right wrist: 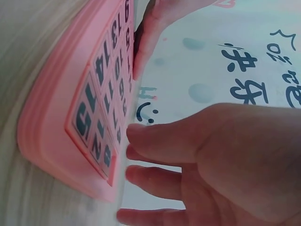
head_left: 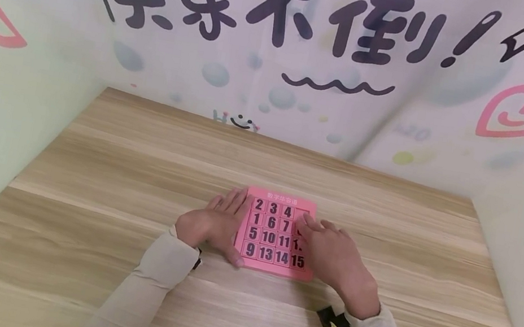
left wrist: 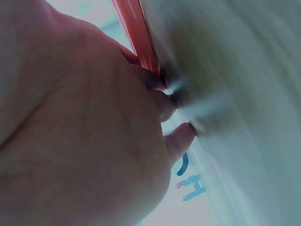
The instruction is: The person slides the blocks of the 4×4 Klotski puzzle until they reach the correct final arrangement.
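Observation:
A pink sliding number puzzle [head_left: 271, 268] lies flat on the wooden table, its printed tiles set in rows inside a raised frame. The top row reads 2, 3, 4, with a gap at the right end. Along the puzzle's left edge rests my left hand [head_left: 218, 225], fingers stretched out and thumb by the lower left corner. In the left wrist view, its fingertips meet the tabletop beside the pink edge [left wrist: 136, 37]. My right hand [head_left: 332, 254] reaches over the right column with extended fingers, partly covering the tiles 8 and 12. Whether its fingertips touch a tile is unclear.
The wood-grain table [head_left: 101, 172] extends around the puzzle. A white printed backdrop [head_left: 237, 57] with large black characters rises behind it, and pale walls stand at both sides. Dark straps [head_left: 335, 321] are at the wrists.

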